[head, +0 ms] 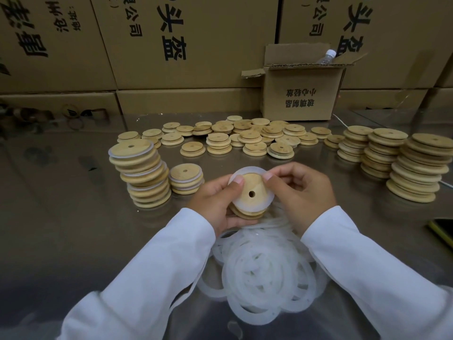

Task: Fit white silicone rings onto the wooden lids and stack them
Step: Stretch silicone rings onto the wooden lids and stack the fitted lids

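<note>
The steel table (73, 229) carries stacks of bare lids (414, 168) at the far right and ringed stacks (142, 175) (two of them) at the left. A heap of white silicone rings (264, 271) lies near. Above it, the left hand (215, 204) grips a wooden lid (251, 192), and the right hand (301, 192) pinches the silicone ring (270, 198) around it with its fingers.

Held lid (251, 190): pale tan wood, faint grain streaks, dark centre hole; ring (269, 200) round it milky white, semi-see-thru. Ring pile (264, 273) same frosted white. Left stacks (141, 173): tan w/ thin white bands btwn layers; right stacks (416, 168) plain tan. Sleeves (152, 266) white. Desk (73, 217) dull grey-brown, shiny. Boxes (196, 45) brown cardboard w/ black printed chars. Bottle (327, 56) clear, white cap. Thing at right edge (441, 231) dark w/ yellow-green rim.
</note>
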Available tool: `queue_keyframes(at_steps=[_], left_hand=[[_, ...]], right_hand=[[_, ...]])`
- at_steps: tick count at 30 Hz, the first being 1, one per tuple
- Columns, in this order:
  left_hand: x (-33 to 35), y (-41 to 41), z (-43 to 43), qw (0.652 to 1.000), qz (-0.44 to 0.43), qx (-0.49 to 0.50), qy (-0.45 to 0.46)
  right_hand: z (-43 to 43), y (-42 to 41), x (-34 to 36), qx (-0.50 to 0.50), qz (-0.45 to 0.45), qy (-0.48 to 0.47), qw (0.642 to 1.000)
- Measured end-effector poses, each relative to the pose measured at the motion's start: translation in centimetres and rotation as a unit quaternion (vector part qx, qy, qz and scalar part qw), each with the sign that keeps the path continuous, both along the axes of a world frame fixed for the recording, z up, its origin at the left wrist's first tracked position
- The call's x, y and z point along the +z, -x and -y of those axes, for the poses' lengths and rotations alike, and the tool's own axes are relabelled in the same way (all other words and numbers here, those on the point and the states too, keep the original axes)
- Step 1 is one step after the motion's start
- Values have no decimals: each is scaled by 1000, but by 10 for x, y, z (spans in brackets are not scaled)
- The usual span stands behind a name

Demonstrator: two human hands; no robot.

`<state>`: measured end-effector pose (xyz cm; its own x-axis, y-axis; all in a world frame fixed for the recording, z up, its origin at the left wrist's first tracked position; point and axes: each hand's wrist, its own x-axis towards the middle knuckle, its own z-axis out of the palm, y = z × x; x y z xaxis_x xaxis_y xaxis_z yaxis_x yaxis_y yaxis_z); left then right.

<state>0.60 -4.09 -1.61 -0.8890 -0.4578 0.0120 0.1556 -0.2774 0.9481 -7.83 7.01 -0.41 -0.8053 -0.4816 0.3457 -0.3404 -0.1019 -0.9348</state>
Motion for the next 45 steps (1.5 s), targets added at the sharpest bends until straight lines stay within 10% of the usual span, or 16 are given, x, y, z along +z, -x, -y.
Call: queue_keyframes(at_steps=[31, 45], left_hand=[[2, -2, 5, 992, -55, 37, 108], [5, 1, 1, 995, -88, 56, -2]], right_hand=[[1, 0, 4, 18, -17, -8, 1000], [4, -9, -4, -46, -20, 14, 999]])
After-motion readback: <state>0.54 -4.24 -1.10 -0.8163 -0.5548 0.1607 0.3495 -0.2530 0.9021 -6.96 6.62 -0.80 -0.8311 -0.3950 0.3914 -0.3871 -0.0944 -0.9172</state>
